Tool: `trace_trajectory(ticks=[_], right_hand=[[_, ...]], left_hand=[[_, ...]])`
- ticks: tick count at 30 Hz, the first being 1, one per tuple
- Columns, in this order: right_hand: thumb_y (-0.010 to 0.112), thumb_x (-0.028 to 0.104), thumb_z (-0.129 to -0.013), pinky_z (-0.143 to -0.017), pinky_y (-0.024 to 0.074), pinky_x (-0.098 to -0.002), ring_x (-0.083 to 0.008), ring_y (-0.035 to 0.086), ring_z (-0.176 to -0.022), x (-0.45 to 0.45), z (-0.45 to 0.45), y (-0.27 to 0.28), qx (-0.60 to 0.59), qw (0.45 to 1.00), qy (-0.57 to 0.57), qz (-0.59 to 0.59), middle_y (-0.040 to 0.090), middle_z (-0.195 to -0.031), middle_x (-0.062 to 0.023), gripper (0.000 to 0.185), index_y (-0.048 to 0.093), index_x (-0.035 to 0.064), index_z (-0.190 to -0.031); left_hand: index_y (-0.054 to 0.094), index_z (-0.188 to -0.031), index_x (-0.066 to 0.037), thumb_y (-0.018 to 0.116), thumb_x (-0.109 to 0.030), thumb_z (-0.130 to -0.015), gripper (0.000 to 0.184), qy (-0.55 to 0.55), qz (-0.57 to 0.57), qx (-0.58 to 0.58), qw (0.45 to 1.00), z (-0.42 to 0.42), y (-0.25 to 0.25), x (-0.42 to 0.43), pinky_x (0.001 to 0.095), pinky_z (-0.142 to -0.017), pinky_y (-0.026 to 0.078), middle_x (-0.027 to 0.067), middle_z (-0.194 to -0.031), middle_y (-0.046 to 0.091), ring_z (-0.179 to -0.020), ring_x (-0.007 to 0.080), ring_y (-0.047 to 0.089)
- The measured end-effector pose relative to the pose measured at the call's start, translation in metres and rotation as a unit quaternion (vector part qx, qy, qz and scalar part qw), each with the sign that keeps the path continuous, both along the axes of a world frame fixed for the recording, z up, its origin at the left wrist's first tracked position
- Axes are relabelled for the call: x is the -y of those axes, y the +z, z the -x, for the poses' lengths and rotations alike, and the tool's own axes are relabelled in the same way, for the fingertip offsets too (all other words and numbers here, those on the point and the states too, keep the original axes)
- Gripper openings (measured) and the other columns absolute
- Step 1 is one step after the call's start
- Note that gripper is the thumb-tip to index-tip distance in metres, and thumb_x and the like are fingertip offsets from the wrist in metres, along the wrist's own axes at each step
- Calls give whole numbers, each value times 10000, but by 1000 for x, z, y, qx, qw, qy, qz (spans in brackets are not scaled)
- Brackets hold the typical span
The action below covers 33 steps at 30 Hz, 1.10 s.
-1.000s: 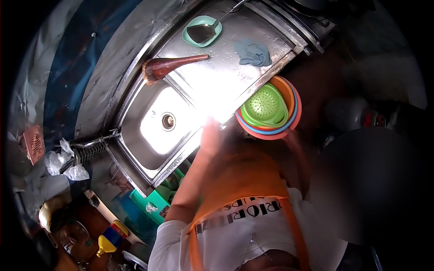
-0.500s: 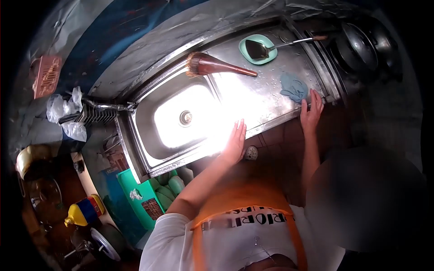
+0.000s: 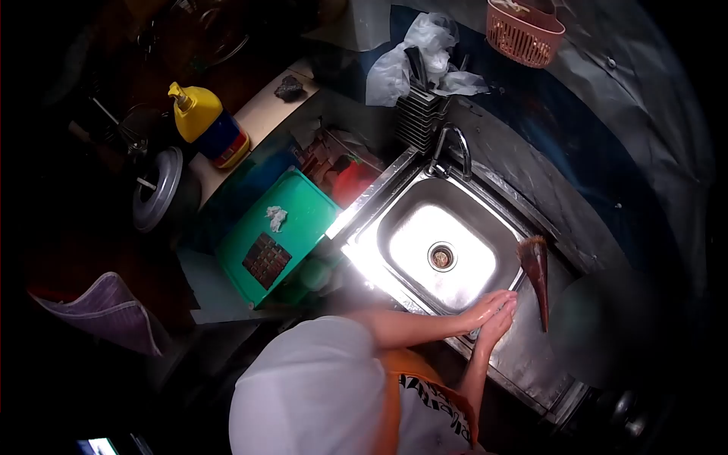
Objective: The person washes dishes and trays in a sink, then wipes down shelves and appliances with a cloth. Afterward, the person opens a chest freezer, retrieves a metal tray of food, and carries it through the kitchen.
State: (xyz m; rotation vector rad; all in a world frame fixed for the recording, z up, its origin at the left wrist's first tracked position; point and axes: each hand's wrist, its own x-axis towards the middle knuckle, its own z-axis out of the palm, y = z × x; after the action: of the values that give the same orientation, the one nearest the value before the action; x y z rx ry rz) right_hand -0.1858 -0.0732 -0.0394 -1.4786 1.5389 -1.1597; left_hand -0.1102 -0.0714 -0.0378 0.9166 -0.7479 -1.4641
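My left hand [image 3: 484, 309] and my right hand [image 3: 497, 326] are pressed together at the sink's near right rim, fingers closed. A small bit of blue-grey cloth [image 3: 474, 333] shows beneath them; the rest is hidden in my grip. Beside them lies the steel sink [image 3: 409, 269], with a round drain [image 3: 441, 257] in its bowl. A brown brush [image 3: 538, 277] with a long tapered handle rests along the sink's right edge, bristles toward the wall, apart from my hands.
A curved faucet [image 3: 457, 144] rises behind the sink, near a dark rack [image 3: 417, 121] with plastic bags. Leftward are a green plastic lid [image 3: 299, 220] and a yellow pump bottle [image 3: 208, 125]. A pink basket [image 3: 526, 34] hangs on the wall. A dark blur covers the counter's right part.
The view has turned left. My hands, earlier apart at the counter's front edge, have come together at the sink rim. The cloth, earlier spread on the counter, is now gathered in them.
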Motion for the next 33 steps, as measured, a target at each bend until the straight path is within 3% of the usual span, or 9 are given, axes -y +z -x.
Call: trace_trajectory(ticks=[5, 7, 9, 13, 14, 18, 19, 25, 33], right_hand=[[276, 550, -964, -1034, 329, -356, -297, 475, -1188, 40, -69, 11, 246, 963, 65, -90, 503, -1289, -180, 671, 417, -3, -1318], [275, 645, -912, -1053, 330, -401, -267, 415, -1256, 37, -91, 49, 511, 767, 258, -291, 475, -1310, -136, 764, 317, 42, -1380], [330, 720, -840, -1040, 345, -485, -301, 407, -1260, 29, -113, 49, 492, 785, 248, -283, 418, -1365, -133, 887, 248, 43, -1408], [716, 629, -630, -674, 576, -374, -306, 589, -1040, 63, -139, 53, 416, 623, 535, -391, 417, -1341, -105, 1108, 168, 119, -1448], [809, 507, -609, -427, 497, -243, -249, 635, -867, 64, -151, 56, 414, 656, 492, -396, 506, -1221, -89, 1059, 242, 118, -1415], [732, 97, -744, -406, 297, -165, -104, 467, -638, 74, -184, 57, 384, 622, 504, -460, 509, -799, -53, 318, 529, 66, -986], [663, 38, -778, -387, 263, -172, -91, 420, -547, 68, -195, 71, 355, 692, 464, -424, 487, -706, -46, 184, 515, 60, -887], [553, -23, -754, -349, 203, -222, -75, 353, -395, 67, -227, 54, 212, 836, 363, -352, 410, -517, 7, 152, 445, 80, -728], [647, 182, -775, -745, 470, -325, -208, 633, -828, 65, -226, -20, -85, 904, 381, -173, 648, -795, -152, 283, 597, -56, -919]], left_hand=[[559, -1022, -16, 515, -247, -943, 248, 129, 85, 275, 949, -70, 33, 4, 309, -832, 427, 81, -939, 593, -911, 162, 553], [535, -989, -15, 494, -195, -954, 188, 132, 46, 179, 974, -105, 44, 15, 277, -802, 427, 59, -879, 576, -851, 124, 542], [517, -983, -23, 440, -88, -924, 116, 72, 106, 45, 991, -143, 65, 23, 272, -812, 429, 52, -865, 545, -836, 132, 532], [539, -1005, -10, 412, 11, -800, 242, -57, 345, 252, 902, -212, 78, 33, 287, -850, 436, 75, -904, 550, -875, 159, 557], [547, -1007, -2, 415, 5, -809, 238, -108, 310, 193, 925, -226, 78, 36, 288, -841, 451, 70, -873, 554, -856, 159, 565], [563, -1022, 10, 418, -87, -897, 215, -229, 230, 109, 940, -272, 118, 40, 258, -721, 459, 34, -733, 517, -720, 116, 522], [562, -1013, 9, 423, -124, -928, 210, -224, 225, 102, 943, -275, 115, 48, 242, -662, 450, 20, -682, 483, -665, 98, 490], [500, -879, -45, 431, -210, -968, 199, -125, 67, -64, 988, -274, 66, 68, 249, -503, 393, -41, -573, 335, -466, 55, 296], [501, -877, -57, 401, -162, -952, 163, 260, -64, -38, 963, -241, 0, 51, 265, -450, 354, -24, -549, 338, -435, 73, 304]])
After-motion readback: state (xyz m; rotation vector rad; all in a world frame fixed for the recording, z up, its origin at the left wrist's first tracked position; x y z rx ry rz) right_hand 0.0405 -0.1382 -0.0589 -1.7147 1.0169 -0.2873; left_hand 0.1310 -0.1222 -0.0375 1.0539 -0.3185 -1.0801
